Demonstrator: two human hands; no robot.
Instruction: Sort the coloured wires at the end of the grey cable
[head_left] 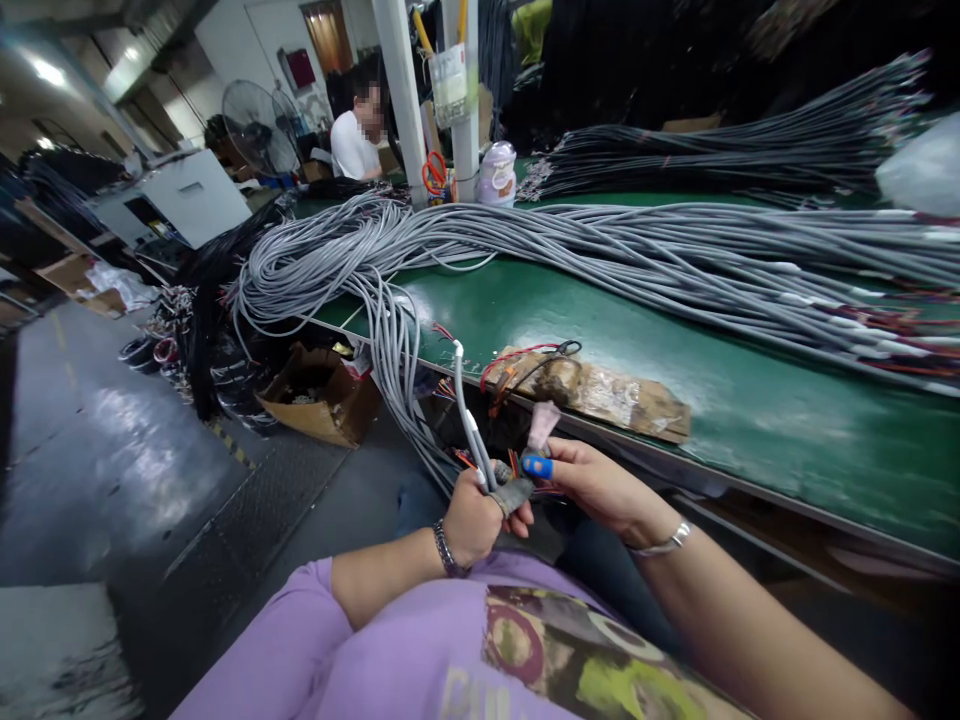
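Observation:
My left hand [474,522] is closed round a few grey cables [470,430], which rise from the fist past the table edge. One has a white band near its top and thin red wires at the tip. Grey wrapping covers the left thumb. Close beside it, my right hand [600,482] has thumb and fingers brought together near some coloured wire ends [514,462]. Blue tape is on the right thumb, and a pale pink cover sits on a fingertip. Whatever lies between the right fingers is hidden.
On the green table [750,440] lie a long bundle of grey cables [600,240], black cables [712,155] and a taped cardboard strip [600,390]. A post [405,100] and a purple-white container [498,175] stand behind. A cardboard box [322,400] sits below; a person [352,145] is farther back.

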